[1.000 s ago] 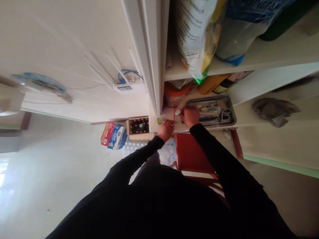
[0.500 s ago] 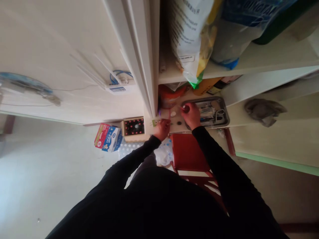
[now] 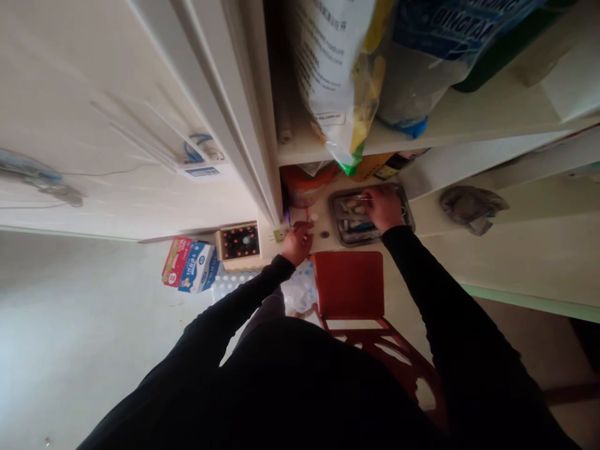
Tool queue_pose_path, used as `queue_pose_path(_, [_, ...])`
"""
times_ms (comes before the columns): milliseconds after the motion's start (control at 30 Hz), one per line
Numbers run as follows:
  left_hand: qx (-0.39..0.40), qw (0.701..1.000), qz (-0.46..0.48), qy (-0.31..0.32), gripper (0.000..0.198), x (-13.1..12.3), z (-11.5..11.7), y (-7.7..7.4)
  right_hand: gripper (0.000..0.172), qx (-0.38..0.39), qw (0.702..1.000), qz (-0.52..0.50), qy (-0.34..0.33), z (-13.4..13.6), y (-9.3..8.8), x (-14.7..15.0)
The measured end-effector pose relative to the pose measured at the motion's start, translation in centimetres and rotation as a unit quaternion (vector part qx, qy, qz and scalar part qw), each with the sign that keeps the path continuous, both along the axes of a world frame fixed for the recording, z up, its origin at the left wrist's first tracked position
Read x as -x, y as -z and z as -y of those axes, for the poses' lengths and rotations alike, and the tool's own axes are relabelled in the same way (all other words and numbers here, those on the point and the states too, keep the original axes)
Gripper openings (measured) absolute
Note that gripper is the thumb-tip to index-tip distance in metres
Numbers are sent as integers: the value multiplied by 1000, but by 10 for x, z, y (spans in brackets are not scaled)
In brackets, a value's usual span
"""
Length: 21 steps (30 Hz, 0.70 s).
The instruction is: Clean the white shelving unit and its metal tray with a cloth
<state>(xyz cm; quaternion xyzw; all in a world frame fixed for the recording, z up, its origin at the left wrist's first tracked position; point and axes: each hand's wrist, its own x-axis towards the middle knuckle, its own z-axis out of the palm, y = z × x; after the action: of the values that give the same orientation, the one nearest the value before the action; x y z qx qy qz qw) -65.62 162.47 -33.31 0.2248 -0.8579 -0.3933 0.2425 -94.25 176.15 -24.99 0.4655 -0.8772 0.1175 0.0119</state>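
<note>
My left hand (image 3: 296,240) is closed at the edge of a low cream shelf (image 3: 323,225), beside a small green-and-white object (image 3: 280,234); what it grips is too small to name. My right hand (image 3: 385,207) reaches over a metal tray (image 3: 344,219) filled with small items. Its fingers are curled and pinch a thin red-tipped stick-like thing (image 3: 362,198). A small white disc (image 3: 314,217) and a dark disc (image 3: 324,234) lie on the shelf between my hands.
A red chair (image 3: 349,284) stands below the shelf. Large bags (image 3: 342,75) sit on the upper shelf, an orange container (image 3: 304,187) beneath them. A grey cloth (image 3: 471,203) lies to the right. Cartons (image 3: 190,265) and a dotted box (image 3: 239,242) stand at left.
My right hand has moved from the shelf's left part to the right, over the tray. The left hand stays at the shelf edge. The view has shifted left.
</note>
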Motion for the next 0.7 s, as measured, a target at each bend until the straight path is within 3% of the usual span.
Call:
queue_pose_path(133, [3,1000,-1,-1,30,-1,2,0,36,-47,999,19,-12,3,-4,6])
queue_pose_path(300, [6,1000,0,2,33,-1,0,2,45,-51,998,35,8,5,2,12])
queue_pose_path(533, [14,1000,4,19,33,-6,-9,6,55,-23,996,82,12,2,6,13])
queue_pose_path(700, [23,999,20,24,34,-14,-14,5,57,14,995,79,53,-11,-5,7])
